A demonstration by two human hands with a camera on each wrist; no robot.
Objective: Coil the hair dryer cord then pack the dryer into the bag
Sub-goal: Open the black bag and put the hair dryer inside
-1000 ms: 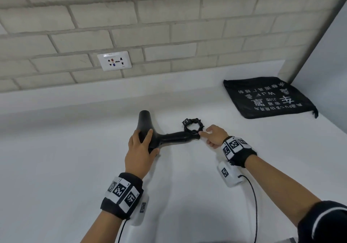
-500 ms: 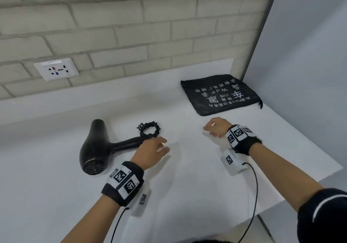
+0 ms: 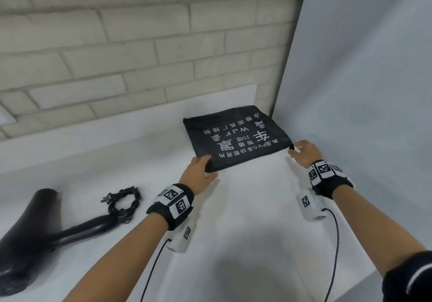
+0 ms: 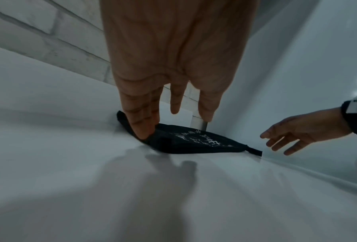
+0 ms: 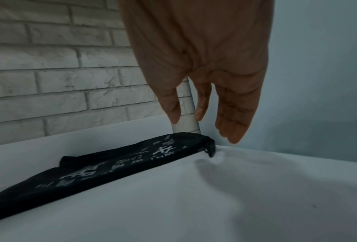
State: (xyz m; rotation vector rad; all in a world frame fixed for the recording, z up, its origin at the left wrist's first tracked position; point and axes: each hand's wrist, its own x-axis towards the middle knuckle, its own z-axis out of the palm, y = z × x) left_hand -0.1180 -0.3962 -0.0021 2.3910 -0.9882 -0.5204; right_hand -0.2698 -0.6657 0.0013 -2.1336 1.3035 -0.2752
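Note:
The black bag [image 3: 236,138] with white print lies flat at the back right of the white table [image 3: 233,231]. My left hand [image 3: 208,169] pinches its near left corner; in the left wrist view two fingertips [image 4: 144,131] sit on that corner of the bag [image 4: 194,142]. My right hand [image 3: 295,151] hovers with straight fingers just beside the zipper pull [image 5: 210,149] at the near right corner, holding nothing. The black hair dryer [image 3: 30,227] lies at the far left, its cord [image 3: 124,201] coiled in a small ring by the handle end.
A pale brick wall [image 3: 140,44] runs along the back. A grey panel [image 3: 362,91] closes off the right side, close to the bag. The table's front right edge [image 3: 364,276] falls off below my right forearm.
Both hands left the hair dryer and its coiled cord and moved right to the bag. My left hand took its near left corner; my right hand reached the zipper corner. The view swung right.

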